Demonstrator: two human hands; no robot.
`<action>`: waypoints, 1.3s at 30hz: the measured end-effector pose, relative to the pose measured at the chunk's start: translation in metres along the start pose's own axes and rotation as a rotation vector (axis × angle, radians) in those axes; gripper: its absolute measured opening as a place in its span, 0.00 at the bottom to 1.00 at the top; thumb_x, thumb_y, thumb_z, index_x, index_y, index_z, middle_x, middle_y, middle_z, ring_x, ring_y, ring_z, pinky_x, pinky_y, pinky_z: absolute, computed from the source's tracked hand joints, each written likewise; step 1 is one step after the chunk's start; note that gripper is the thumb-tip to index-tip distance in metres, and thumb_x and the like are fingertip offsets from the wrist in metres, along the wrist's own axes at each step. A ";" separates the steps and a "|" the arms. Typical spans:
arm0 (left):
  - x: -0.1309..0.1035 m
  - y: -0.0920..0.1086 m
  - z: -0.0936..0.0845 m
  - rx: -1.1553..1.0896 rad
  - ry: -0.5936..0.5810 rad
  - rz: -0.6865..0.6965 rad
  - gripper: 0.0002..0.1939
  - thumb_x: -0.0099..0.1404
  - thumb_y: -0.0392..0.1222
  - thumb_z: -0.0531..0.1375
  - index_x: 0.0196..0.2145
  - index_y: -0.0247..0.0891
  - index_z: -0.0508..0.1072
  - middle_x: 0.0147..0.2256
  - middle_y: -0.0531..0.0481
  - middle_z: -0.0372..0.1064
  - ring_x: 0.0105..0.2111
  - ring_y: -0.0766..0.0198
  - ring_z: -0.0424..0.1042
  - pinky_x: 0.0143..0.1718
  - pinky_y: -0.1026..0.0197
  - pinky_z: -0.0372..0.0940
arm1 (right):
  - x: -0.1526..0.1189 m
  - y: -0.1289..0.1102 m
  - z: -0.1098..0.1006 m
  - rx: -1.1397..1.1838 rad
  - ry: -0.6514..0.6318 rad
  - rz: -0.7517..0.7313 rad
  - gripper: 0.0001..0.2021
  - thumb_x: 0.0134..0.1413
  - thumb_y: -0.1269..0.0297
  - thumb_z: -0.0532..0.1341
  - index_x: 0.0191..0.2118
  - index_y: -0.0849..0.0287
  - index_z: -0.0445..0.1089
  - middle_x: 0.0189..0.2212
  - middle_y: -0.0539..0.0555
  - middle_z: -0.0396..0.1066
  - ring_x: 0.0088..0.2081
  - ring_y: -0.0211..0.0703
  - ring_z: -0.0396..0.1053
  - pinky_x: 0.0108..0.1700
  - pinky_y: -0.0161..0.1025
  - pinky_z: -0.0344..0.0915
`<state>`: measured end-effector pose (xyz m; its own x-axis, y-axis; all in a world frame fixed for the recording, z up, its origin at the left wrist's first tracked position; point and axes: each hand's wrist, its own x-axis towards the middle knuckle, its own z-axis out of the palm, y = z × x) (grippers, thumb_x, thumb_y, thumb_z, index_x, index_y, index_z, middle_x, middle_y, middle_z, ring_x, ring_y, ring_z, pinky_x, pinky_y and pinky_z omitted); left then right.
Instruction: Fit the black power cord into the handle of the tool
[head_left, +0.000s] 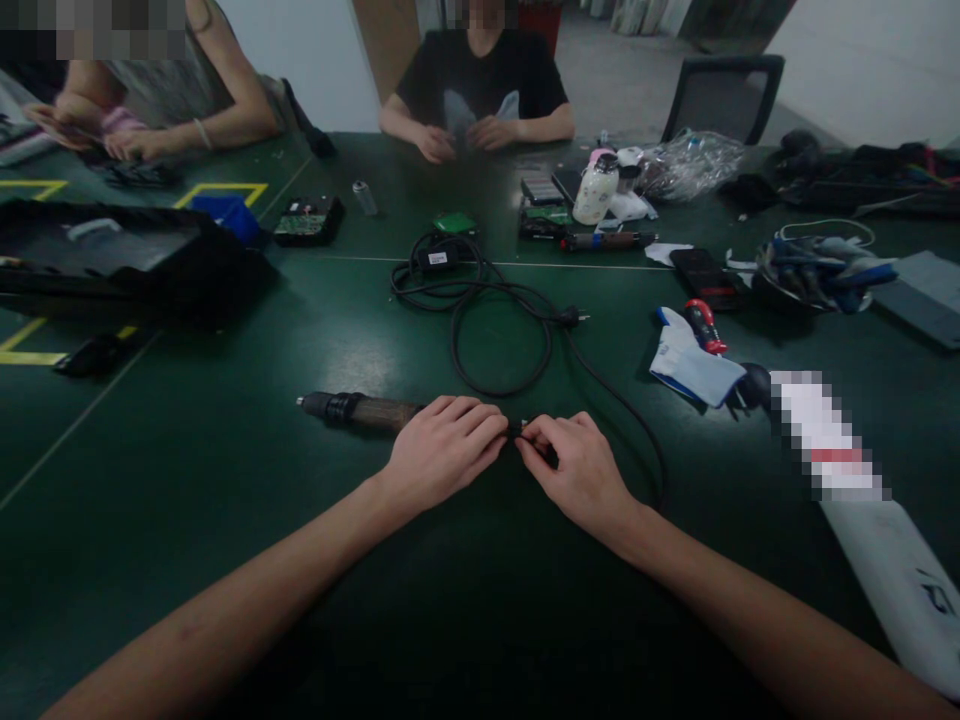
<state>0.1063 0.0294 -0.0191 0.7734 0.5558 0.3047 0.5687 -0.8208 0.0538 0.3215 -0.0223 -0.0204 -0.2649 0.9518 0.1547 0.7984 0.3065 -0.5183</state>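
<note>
A long dark tool with a brown grip (pixel 379 413) lies sideways on the green table (pixel 247 560), its narrow tip pointing left. My left hand (pixel 450 447) is wrapped over its right part. Close by on the right, my right hand (pixel 574 462) pinches at the tool's right end, thumb against fingertips. The small part between the two hands is dark and mostly covered by fingers. Behind them a coiled black cable (pixel 499 385) with a plug (pixel 570 316) lies on the table, one length running down past my right hand.
At the right are a glove (pixel 694 368), a red screwdriver (pixel 703 325), a phone (pixel 705 278) and a long white object (pixel 892 570). A black tray (pixel 112 260) stands left. Farther back are a circuit board unit (pixel 309 220), a bottle (pixel 596 188) and two seated people.
</note>
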 end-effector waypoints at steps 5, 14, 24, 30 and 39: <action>0.000 0.000 0.000 -0.011 -0.002 0.017 0.13 0.71 0.42 0.57 0.52 0.41 0.71 0.50 0.48 0.73 0.50 0.55 0.72 0.51 0.51 0.65 | 0.000 0.000 0.000 0.004 0.003 -0.004 0.04 0.67 0.65 0.59 0.40 0.56 0.70 0.31 0.49 0.73 0.32 0.42 0.69 0.42 0.42 0.55; 0.000 0.000 0.000 -0.016 0.009 0.011 0.12 0.71 0.43 0.57 0.51 0.41 0.72 0.49 0.47 0.74 0.49 0.55 0.72 0.50 0.51 0.65 | 0.000 -0.001 -0.001 -0.003 -0.003 -0.003 0.04 0.67 0.64 0.59 0.40 0.56 0.70 0.31 0.50 0.73 0.33 0.42 0.69 0.42 0.42 0.56; -0.001 0.000 0.000 -0.009 -0.013 0.010 0.13 0.72 0.43 0.56 0.52 0.42 0.71 0.50 0.48 0.73 0.50 0.55 0.72 0.51 0.51 0.65 | 0.000 -0.001 -0.001 0.004 -0.007 -0.004 0.03 0.67 0.65 0.59 0.40 0.56 0.69 0.30 0.49 0.73 0.32 0.42 0.69 0.43 0.42 0.56; 0.000 0.000 0.001 -0.011 0.020 -0.003 0.11 0.73 0.44 0.56 0.49 0.41 0.72 0.49 0.48 0.74 0.49 0.57 0.73 0.50 0.52 0.66 | 0.000 -0.001 0.000 0.001 0.007 -0.002 0.04 0.67 0.65 0.59 0.39 0.56 0.70 0.30 0.49 0.73 0.32 0.42 0.69 0.42 0.42 0.56; 0.000 0.000 0.001 -0.002 0.034 0.008 0.10 0.73 0.43 0.56 0.49 0.41 0.72 0.49 0.48 0.74 0.48 0.57 0.73 0.49 0.52 0.66 | 0.000 -0.003 -0.003 0.011 -0.012 -0.001 0.03 0.67 0.65 0.59 0.40 0.55 0.70 0.31 0.49 0.73 0.33 0.42 0.69 0.42 0.43 0.56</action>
<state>0.1063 0.0298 -0.0204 0.7680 0.5443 0.3376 0.5619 -0.8255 0.0529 0.3213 -0.0234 -0.0165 -0.2719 0.9513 0.1455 0.7924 0.3071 -0.5271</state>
